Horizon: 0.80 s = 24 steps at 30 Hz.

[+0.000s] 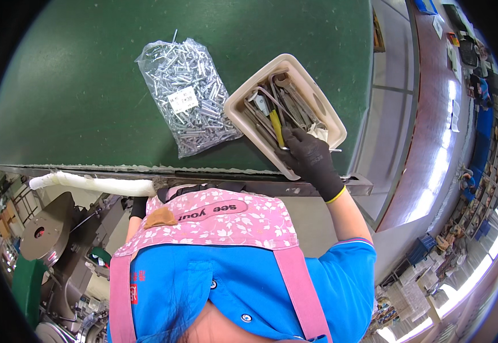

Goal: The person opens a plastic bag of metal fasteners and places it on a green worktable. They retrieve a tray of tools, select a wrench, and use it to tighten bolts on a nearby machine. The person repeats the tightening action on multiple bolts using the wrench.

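I am in a workshop of the industrial kind. My green counter [89, 91] carries a clear bag of many small metal pins [195, 74] and a beige bin [330, 111] with wrenches [292, 100] and other hand tools. On my left stands a large machine [46, 228] with metal parts, and my right grip [310, 155] wears a black glove [320, 171].

Single view: left unit of a head-worn fisheye pair. Looks steeply down from above the wearer's chest, facing the counter [77, 86]. Very near the body: shirt [180, 280] and apron [249, 228] fill the near side. Counter takes the far side; tub [310, 88] and bag [200, 128] sit at close range, seen from above. Wide enough to catch a machine [46, 228] at left; edges bend, dark round border.
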Each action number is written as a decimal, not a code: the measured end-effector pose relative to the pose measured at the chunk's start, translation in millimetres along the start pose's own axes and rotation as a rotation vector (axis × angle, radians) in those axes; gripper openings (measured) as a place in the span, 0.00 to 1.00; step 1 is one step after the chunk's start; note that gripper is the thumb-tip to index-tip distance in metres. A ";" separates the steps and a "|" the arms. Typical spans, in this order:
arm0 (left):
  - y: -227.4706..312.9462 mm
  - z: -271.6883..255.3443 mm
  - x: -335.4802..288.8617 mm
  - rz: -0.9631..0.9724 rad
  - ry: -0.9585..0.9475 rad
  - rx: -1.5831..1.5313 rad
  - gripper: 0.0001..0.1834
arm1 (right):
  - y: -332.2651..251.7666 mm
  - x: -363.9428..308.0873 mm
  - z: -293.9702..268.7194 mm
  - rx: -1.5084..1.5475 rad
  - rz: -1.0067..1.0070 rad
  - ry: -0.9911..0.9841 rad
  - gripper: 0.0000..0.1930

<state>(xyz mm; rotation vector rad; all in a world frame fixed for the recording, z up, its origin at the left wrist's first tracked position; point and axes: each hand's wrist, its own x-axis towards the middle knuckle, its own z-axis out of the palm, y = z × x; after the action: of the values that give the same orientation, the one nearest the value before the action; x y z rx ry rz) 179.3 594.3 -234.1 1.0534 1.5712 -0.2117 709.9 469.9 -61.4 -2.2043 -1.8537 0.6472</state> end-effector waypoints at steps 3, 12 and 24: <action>-3.9 -1.9 0.7 -0.001 -0.003 0.012 0.17 | 13.6 6.7 0.1 0.210 0.007 0.244 0.16; -23.2 -6.4 -4.0 -0.008 -0.001 0.041 0.16 | 33.3 24.4 20.8 -0.295 0.308 0.080 0.09; -45.2 -17.6 12.3 0.042 -0.012 0.094 0.14 | 5.7 24.6 21.8 0.059 0.211 -0.076 0.08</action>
<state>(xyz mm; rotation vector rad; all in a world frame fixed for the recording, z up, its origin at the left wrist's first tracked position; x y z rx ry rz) 135.8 585.7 -257.4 1.1549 1.5398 -0.2649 708.4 489.8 -88.1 -2.3873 -1.6247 0.8233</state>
